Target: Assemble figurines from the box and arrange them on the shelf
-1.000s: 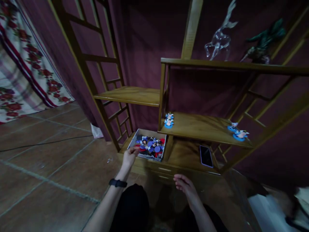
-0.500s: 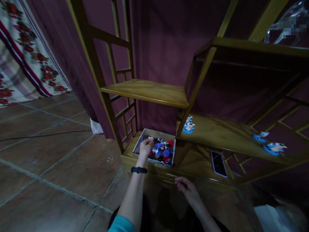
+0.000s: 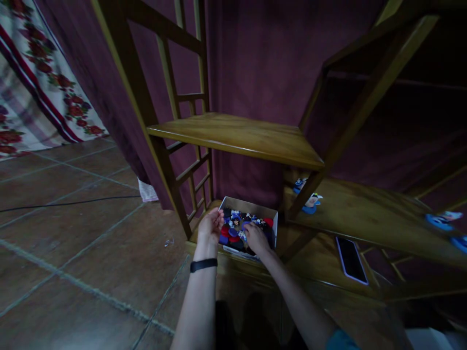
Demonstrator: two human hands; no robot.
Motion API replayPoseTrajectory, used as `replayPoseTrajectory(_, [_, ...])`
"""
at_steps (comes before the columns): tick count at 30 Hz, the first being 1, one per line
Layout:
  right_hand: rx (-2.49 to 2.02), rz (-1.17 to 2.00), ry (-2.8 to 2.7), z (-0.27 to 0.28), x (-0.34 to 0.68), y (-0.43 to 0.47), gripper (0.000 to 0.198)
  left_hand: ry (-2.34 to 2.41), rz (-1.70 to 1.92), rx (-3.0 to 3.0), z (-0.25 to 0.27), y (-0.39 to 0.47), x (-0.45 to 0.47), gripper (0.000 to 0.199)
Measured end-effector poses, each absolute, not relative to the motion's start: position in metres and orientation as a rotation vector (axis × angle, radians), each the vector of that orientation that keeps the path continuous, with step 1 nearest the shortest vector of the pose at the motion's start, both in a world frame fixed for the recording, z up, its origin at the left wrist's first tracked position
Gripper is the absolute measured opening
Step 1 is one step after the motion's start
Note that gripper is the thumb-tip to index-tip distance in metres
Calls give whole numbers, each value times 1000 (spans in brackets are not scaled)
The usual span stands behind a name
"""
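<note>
A shallow cardboard box (image 3: 255, 204) full of small cartoon figurines (image 3: 233, 232) with purple, red and black bases stands on the lowest wooden shelf. My left hand (image 3: 210, 225), a black band on its wrist, is over the box's left edge with fingers loosely bent and apart; nothing shows in it. Inside the box, my right hand (image 3: 256, 239) reaches down from the right, its stretched fingers touching the figurines near a purple base. Its fingertips are partly hidden.
Figurines on blue bases stand on the right shelf, one figurine (image 3: 311, 203) behind a slanted post. A phone (image 3: 351, 260) lies right of the box. Above the box runs a wooden shelf board (image 3: 233, 132). A cable (image 3: 73, 203) crosses the tiled floor.
My right hand has moved from in front of the shelf into the box. My left hand has drawn back to the box's left edge. The view has shifted left and closer.
</note>
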State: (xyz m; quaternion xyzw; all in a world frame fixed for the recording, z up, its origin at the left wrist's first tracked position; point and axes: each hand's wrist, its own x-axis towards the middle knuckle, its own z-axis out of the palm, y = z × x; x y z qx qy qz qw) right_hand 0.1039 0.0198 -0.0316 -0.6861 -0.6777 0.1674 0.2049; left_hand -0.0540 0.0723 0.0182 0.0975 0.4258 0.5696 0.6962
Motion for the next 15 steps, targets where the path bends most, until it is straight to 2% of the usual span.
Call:
replayPoseTrajectory(8, [-2032,379,-2131,-50,97,25,28,1026,1308,294,15,80,-61,16])
replayPoseTrajectory(12, [-2003,403,-1985,-42,102,20,30,1152,1301,498,7,82,-60,17])
replayPoseTrajectory(15, [-1905,538,-1691,-37,114,6,25,1328,1218,809,-1,82,-62,14])
